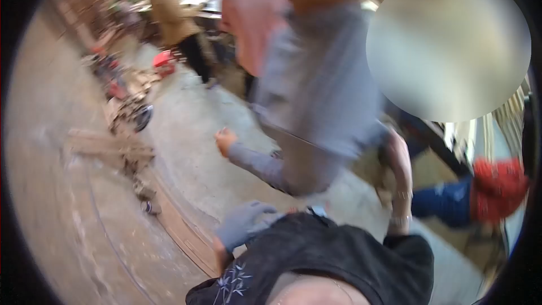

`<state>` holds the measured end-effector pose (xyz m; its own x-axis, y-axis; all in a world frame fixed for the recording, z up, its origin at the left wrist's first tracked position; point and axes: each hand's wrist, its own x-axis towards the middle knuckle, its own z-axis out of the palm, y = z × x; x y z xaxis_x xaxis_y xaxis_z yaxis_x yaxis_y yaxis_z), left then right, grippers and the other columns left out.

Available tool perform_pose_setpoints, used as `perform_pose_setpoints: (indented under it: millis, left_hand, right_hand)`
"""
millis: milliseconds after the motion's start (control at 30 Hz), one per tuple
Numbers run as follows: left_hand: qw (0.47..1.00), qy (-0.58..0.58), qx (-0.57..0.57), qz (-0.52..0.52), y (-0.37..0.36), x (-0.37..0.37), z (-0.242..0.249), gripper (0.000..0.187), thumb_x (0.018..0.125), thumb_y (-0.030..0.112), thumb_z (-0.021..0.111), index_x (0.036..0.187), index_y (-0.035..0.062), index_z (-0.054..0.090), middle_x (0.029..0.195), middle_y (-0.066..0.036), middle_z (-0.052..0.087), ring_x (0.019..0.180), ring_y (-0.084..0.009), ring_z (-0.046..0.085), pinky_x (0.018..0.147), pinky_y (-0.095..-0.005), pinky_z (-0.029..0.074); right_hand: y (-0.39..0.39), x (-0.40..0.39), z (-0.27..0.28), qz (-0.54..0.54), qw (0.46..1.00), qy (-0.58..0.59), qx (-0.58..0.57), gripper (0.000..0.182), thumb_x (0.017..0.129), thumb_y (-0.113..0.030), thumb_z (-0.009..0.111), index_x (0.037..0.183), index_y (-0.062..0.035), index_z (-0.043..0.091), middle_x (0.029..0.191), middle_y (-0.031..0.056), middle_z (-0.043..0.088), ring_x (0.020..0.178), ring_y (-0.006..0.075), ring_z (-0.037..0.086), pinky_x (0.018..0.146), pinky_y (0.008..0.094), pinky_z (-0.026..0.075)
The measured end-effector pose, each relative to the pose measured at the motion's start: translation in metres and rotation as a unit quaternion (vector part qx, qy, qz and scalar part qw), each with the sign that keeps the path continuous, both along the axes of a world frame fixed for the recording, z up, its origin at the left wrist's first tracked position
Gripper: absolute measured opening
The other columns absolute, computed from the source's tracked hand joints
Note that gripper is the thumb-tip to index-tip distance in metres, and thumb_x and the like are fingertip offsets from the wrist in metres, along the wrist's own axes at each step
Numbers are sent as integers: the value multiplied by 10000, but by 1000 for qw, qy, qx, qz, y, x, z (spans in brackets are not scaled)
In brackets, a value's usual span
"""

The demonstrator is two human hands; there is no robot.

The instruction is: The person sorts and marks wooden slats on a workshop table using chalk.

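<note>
your left hand [245,223] wears a grey glove and rests on your black shirt [322,254], fingers loose and open, holding nothing. your right hand [398,158] is bare and blurry, so you can't tell if it grips. a person in a grey sleeve [316,90] stands close on the concrete floor [186,152].

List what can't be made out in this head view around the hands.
- Left hand: in a grey glove, motion-blurred; whether it holds anything cannot be told.
- Right hand: blurred, seen edge-on against the grey sleeve of a person close by; its grip is unclear.
- Clutter along the floor: too blurred to name.
- Red thing at the right: partly cut off by the lens edge.
</note>
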<state>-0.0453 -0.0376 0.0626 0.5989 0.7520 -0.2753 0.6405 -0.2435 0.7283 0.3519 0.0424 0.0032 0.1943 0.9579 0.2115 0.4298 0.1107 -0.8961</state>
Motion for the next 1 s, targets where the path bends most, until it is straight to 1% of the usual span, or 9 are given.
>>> perform_pose_setpoints:
  millis: [33, 100, 200, 333, 633, 667, 767, 833, 1000]
  left_hand:
    - [999, -31, 33, 6, 4, 8, 12, 296, 824, 285, 492, 1004, 67, 579, 979, -144, 569, 924, -312, 536, 809, -366, 411]
    - [996, -57, 49, -48, 10, 23, 25, 271, 814, 262, 513, 998, 73, 575, 967, -136, 573, 907, -306, 540, 779, -372, 418]
    - [988, -95, 73, -97, 16, 29, 35, 240, 803, 224, 534, 988, 75, 569, 951, -125, 576, 888, -299, 546, 749, -375, 426]
    - [971, -171, 39, -161, 37, 64, 37, 224, 806, 180, 532, 976, 39, 571, 924, -144, 581, 872, -296, 556, 756, -351, 426]
    - [927, -323, -97, -165, 83, 198, 36, 194, 833, 131, 523, 949, -4, 599, 745, -72, 593, 683, -102, 538, 632, -240, 432]
    - [938, -305, -60, -154, 88, 211, 37, 186, 830, 127, 527, 950, 6, 603, 746, -72, 592, 677, -100, 541, 627, -241, 434]
    - [945, -299, 32, -131, 106, 247, 35, 171, 821, 122, 542, 948, 31, 612, 757, -79, 596, 662, -99, 552, 616, -242, 440]
    - [933, -337, 59, -111, 118, 274, 30, 178, 822, 121, 542, 956, 26, 609, 783, -95, 605, 660, -111, 559, 619, -238, 444]
    - [917, -218, 299, -152, 122, 366, -3, 140, 771, 207, 592, 834, 83, 590, 723, -109, 578, 663, -271, 568, 604, -360, 443]
  right_hand:
    - [-3, -9, 20, 24, 985, 154, -71, 330, 904, -249, 439, 1062, 5, 578, 1025, 11, 597, 932, 92, 520, 814, 238, 383]
    - [-4, -10, 31, 39, 967, 216, -129, 294, 884, -255, 494, 1032, -24, 601, 966, -15, 609, 887, 48, 513, 767, 204, 380]
    - [-35, -48, 69, 77, 912, 400, -44, 181, 853, -173, 534, 894, -22, 625, 857, 12, 627, 842, 63, 553, 746, 213, 409]
    - [-49, -23, 66, 30, 904, 426, -14, 170, 811, -178, 586, 787, -21, 646, 677, -13, 614, 585, 27, 539, 550, 159, 415]
    - [-60, 23, 70, -10, 973, 221, 58, 259, 836, -178, 557, 988, 24, 618, 880, 9, 628, 819, 53, 536, 758, 189, 405]
    - [-64, 33, 77, 2, 974, 225, 2, 294, 838, -113, 499, 1088, 29, 555, 1020, 35, 591, 925, 77, 501, 825, 203, 372]
    - [-52, 63, 69, -2, 975, 222, 20, 372, 806, -45, 446, 1171, 20, 483, 1099, 52, 550, 976, 92, 479, 860, 215, 359]
    - [-47, 87, 61, -40, 986, 157, -30, 385, 786, 2, 451, 1170, 23, 474, 1092, 49, 554, 985, 95, 487, 882, 233, 364]
    - [-29, 145, 32, -95, 929, 350, -70, 180, 830, -92, 547, 979, 1, 589, 908, 11, 616, 791, 55, 553, 737, 204, 426]
